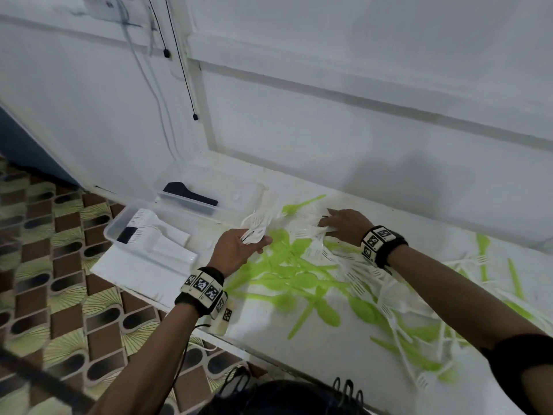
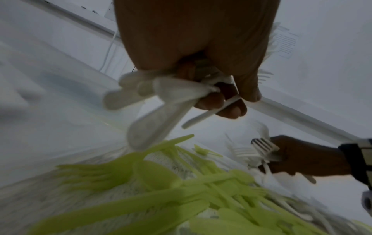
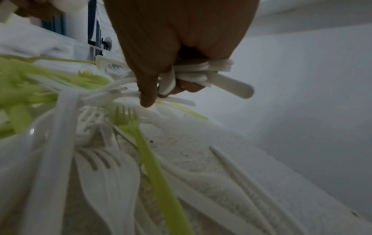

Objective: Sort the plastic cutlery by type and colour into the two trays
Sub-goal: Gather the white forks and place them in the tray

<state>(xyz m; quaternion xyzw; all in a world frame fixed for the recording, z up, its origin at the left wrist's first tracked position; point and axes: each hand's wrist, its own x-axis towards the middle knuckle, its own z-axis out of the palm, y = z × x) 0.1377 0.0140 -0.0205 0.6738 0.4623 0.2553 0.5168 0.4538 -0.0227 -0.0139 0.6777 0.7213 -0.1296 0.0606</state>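
Gripping a bundle of thin, glossy white forks [image 1: 258,227] in the left hand [image 1: 236,250], tines fanning up and away toward the clear trays [image 1: 134,232]; clutching more white cutlery [image 3: 203,74], perhaps forks, in the right hand [image 1: 344,224], over flat lime-green spoons [image 1: 299,283] lying crisscrossed on the white table [image 1: 263,339]

L hand [image 1: 236,250] grips white forks [image 1: 257,227]; R hand [image 1: 344,226] in cutlery pile [image 1: 299,277].

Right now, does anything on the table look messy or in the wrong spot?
Yes. Green cutlery and white forks lie jumbled together across the table, unsorted. Each hand grips a white bundle: left hand, right hand. One dark piece sits among white cutlery in the near tray.
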